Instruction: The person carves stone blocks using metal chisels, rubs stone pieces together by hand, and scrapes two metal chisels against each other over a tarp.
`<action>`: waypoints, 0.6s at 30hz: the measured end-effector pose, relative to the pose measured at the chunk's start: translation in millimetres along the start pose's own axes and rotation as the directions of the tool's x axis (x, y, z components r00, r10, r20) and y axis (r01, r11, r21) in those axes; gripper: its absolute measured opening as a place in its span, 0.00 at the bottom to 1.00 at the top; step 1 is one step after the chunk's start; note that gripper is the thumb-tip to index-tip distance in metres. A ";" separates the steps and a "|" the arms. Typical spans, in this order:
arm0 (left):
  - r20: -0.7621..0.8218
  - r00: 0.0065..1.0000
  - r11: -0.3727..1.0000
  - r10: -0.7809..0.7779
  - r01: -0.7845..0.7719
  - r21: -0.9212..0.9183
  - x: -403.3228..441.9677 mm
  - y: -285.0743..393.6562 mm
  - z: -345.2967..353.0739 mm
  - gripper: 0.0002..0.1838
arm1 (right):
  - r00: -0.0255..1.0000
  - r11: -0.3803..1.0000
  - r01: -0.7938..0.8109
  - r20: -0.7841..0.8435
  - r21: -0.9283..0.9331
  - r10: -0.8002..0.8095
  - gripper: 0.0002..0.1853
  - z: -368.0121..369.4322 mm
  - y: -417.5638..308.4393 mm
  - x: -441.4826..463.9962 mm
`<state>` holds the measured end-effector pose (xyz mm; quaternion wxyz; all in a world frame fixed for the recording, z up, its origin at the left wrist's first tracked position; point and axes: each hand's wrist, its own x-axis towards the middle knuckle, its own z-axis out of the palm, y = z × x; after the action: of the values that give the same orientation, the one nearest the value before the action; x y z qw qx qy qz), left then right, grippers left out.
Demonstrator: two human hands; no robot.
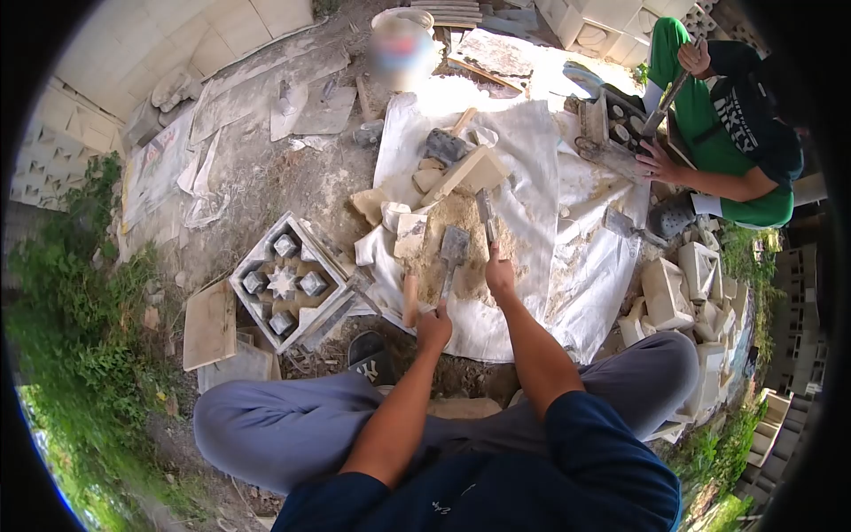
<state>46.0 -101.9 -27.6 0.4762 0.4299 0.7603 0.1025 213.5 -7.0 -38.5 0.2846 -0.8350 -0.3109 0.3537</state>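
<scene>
My left hand (434, 328) is closed round the handle of a small trowel (455, 245) with a square grey blade, held over pale powder (470, 284) on a white sheet (519, 341). To its right, my right hand (500, 273) grips a narrow, flat metal tool (485, 213) that points away from me; its exact kind I cannot tell. A wooden handle (410, 300) lies just left of the trowel. Beyond the tools are broken pale blocks (410, 235), an angled block piece (470, 173) and a dark-headed hammer (447, 144).
A square mould (292, 282) with a star centre lies at left, near a wooden board (210, 324). A bucket (402, 49) stands at the back. At right, a co-worker (727, 133) holds a tool over another mould; pale blocks (667, 294) are piled nearer me.
</scene>
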 end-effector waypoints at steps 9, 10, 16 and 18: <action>0.032 0.999 0.999 -0.040 0.040 -0.011 -3.6 3.9 -2.6 0.33 | 0.966 0.945 0.259 -0.078 0.198 -0.248 0.42 -7.0 -20.4 -5.9; 0.011 0.999 0.999 -0.047 0.047 -0.012 -2.7 3.8 -1.9 0.32 | 0.946 0.911 0.322 -0.116 0.256 -0.302 0.42 1.9 -13.8 0.5; -0.043 0.999 1.000 -0.016 0.016 0.008 -0.7 9.4 -3.9 0.32 | 0.989 0.990 0.016 -0.142 -0.138 -0.036 0.47 14.3 9.1 2.1; -0.048 0.999 1.000 -0.025 0.026 0.010 -9.3 0.3 -0.6 0.32 | 0.999 0.993 0.043 0.018 -0.107 -0.041 0.46 1.3 5.3 -5.9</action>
<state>47.3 -108.6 -21.2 0.4570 0.4200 0.7773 0.1027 210.9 -14.3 -40.5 0.2441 -0.8397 -0.3492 0.3368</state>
